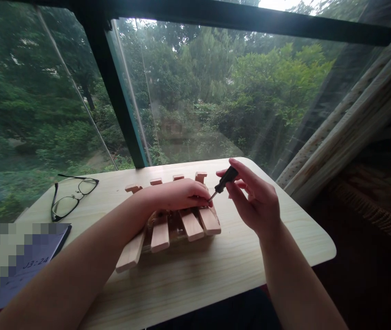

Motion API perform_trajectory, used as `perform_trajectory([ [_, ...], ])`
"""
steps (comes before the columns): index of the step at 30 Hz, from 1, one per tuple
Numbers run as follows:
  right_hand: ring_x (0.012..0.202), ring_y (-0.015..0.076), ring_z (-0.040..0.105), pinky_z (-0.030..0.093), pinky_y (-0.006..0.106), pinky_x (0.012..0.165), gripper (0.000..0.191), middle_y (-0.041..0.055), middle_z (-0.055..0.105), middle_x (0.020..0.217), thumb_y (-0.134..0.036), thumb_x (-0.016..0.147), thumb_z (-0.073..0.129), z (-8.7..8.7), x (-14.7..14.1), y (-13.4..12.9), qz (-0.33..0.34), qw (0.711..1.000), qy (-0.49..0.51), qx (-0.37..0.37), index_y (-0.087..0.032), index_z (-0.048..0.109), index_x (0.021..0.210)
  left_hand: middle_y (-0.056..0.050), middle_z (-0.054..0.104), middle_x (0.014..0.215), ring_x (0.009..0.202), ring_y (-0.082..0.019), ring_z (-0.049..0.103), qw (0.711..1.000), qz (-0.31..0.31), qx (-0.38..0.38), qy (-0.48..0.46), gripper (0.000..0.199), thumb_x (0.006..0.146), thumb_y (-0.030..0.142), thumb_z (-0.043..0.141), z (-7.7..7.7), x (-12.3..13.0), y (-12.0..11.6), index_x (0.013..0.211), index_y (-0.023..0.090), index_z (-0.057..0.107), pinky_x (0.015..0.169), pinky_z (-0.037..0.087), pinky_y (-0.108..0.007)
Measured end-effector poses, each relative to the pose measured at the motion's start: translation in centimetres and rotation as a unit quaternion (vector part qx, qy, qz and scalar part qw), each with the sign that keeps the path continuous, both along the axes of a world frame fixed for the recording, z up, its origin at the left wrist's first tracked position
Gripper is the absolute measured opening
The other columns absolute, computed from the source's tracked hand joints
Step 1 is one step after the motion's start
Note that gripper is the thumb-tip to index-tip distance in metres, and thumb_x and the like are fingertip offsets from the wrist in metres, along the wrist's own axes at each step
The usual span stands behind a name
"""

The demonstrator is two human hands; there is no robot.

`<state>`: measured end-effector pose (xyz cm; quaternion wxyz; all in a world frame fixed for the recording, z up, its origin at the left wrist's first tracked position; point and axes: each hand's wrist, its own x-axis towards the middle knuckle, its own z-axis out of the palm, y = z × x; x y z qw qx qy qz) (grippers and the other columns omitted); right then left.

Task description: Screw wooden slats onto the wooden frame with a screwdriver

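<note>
A wooden piece with several pale slats lies on the light wood-grain table. Across its top rests my left hand, its fingers bent together at the right end, around the tip of a screwdriver; whether they pinch anything small is hidden. My right hand holds the black handle of the screwdriver between thumb and fingers. The metal shaft slants down and left to my left fingertips. Short ends of the slats show beyond my left hand.
Black-framed glasses lie on the table at the left. A device or book with a dark edge, partly pixelated, is at the lower left. Behind are a window and a curtain.
</note>
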<state>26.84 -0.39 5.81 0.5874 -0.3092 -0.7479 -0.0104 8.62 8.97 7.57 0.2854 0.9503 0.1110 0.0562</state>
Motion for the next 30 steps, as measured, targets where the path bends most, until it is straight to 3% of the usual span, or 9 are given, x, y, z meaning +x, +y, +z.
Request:
perform_trajectory([
  [4, 0.068, 0.0097, 0.058, 0.050, 0.020, 0.051, 0.037, -0.0014, 0.061, 0.086, -0.021, 0.082, 0.067, -0.7, 0.0, 1.3, 0.006, 0.985, 0.143, -0.099, -0.030, 0.059, 0.116, -0.003, 0.068, 0.090, 0.079, -0.012, 0.058, 0.999, -0.005, -0.034, 0.000, 0.020, 0.092, 0.027, 0.053, -0.1, -0.1, 0.3, 0.090, 0.016, 0.070, 0.075, 0.042, -0.020],
  [7, 0.064, 0.0083, 0.055, 0.051, 0.020, 0.052, 0.037, -0.0034, 0.057, 0.081, -0.027, 0.075, 0.074, -1.2, -0.1, 2.2, -0.043, 0.975, 0.192, -0.103, -0.029, 0.060, 0.109, -0.002, 0.068, 0.087, 0.080, -0.013, 0.058, 0.999, 0.016, -0.035, 0.009, 0.021, 0.091, 0.032, 0.054, -0.3, -0.1, 0.4, 0.092, 0.017, 0.069, 0.074, 0.042, -0.021],
  [10, 0.071, 0.0105, 0.059, 0.055, 0.024, 0.058, 0.046, 0.0011, 0.063, 0.097, -0.027, 0.074, 0.075, -1.6, -0.1, 2.6, -0.079, 0.977, 0.180, -0.082, -0.029, 0.060, 0.117, -0.001, 0.067, 0.085, 0.079, -0.013, 0.058, 0.999, 0.027, -0.033, 0.023, 0.024, 0.091, 0.036, 0.054, -0.3, -0.1, 0.5, 0.092, 0.017, 0.069, 0.073, 0.041, -0.022],
  [13, 0.067, 0.0104, 0.060, 0.055, 0.026, 0.055, 0.048, 0.0043, 0.068, 0.103, -0.028, 0.081, 0.069, -1.7, 0.2, 2.3, -0.059, 0.982, 0.160, -0.085, -0.029, 0.058, 0.127, 0.000, 0.066, 0.081, 0.077, -0.013, 0.056, 0.998, 0.030, -0.035, 0.032, 0.025, 0.090, 0.037, 0.055, -0.2, 0.0, 0.4, 0.090, 0.017, 0.069, 0.072, 0.041, -0.022],
  [17, 0.056, 0.0089, 0.059, 0.047, 0.022, 0.042, 0.032, 0.0035, 0.071, 0.090, -0.034, 0.091, 0.055, -1.0, 1.0, 1.8, 0.012, 0.973, 0.199, -0.118, -0.026, 0.062, 0.122, -0.001, 0.068, 0.086, 0.078, -0.013, 0.057, 0.998, 0.036, -0.041, 0.029, 0.024, 0.091, 0.034, 0.054, -0.1, 0.0, 0.2, 0.090, 0.017, 0.069, 0.075, 0.041, -0.023],
  [21, 0.049, 0.0072, 0.056, 0.038, 0.017, 0.036, 0.021, -0.0041, 0.063, 0.067, -0.031, 0.079, 0.071, -0.3, 1.6, 2.2, 0.048, 0.956, 0.245, -0.151, -0.023, 0.065, 0.098, -0.003, 0.069, 0.090, 0.083, -0.013, 0.059, 0.999, 0.026, -0.040, 0.021, 0.024, 0.092, 0.034, 0.053, -0.3, -0.1, 0.3, 0.094, 0.016, 0.069, 0.078, 0.042, -0.023],
  [23, 0.044, 0.0045, 0.049, 0.034, 0.015, 0.035, 0.022, -0.0081, 0.057, 0.061, -0.028, 0.073, 0.076, -0.2, 1.6, 2.4, 0.039, 0.954, 0.261, -0.142, -0.023, 0.062, 0.090, -0.003, 0.069, 0.091, 0.084, -0.013, 0.059, 0.999, 0.018, -0.038, 0.018, 0.024, 0.092, 0.034, 0.053, -0.3, -0.1, 0.4, 0.096, 0.016, 0.069, 0.079, 0.042, -0.023],
  [26, 0.042, 0.0033, 0.042, 0.034, 0.017, 0.038, 0.023, -0.0098, 0.049, 0.058, -0.026, 0.074, 0.075, -0.3, 1.4, 2.5, -0.012, 0.958, 0.252, -0.135, -0.024, 0.064, 0.094, -0.003, 0.069, 0.092, 0.085, -0.014, 0.060, 0.999, 0.008, -0.040, 0.015, 0.024, 0.092, 0.033, 0.054, -0.3, -0.2, 0.5, 0.098, 0.016, 0.069, 0.078, 0.043, -0.022],
  [30, 0.051, 0.0051, 0.047, 0.039, 0.020, 0.046, 0.010, -0.0039, 0.059, 0.069, -0.027, 0.076, 0.073, -0.2, 1.8, 1.9, -0.053, 0.972, 0.196, -0.119, -0.023, 0.072, 0.085, -0.003, 0.070, 0.093, 0.087, -0.015, 0.061, 0.999, 0.019, -0.044, 0.018, 0.022, 0.091, 0.033, 0.056, -0.2, -0.3, 0.5, 0.098, 0.017, 0.070, 0.079, 0.043, -0.023],
])
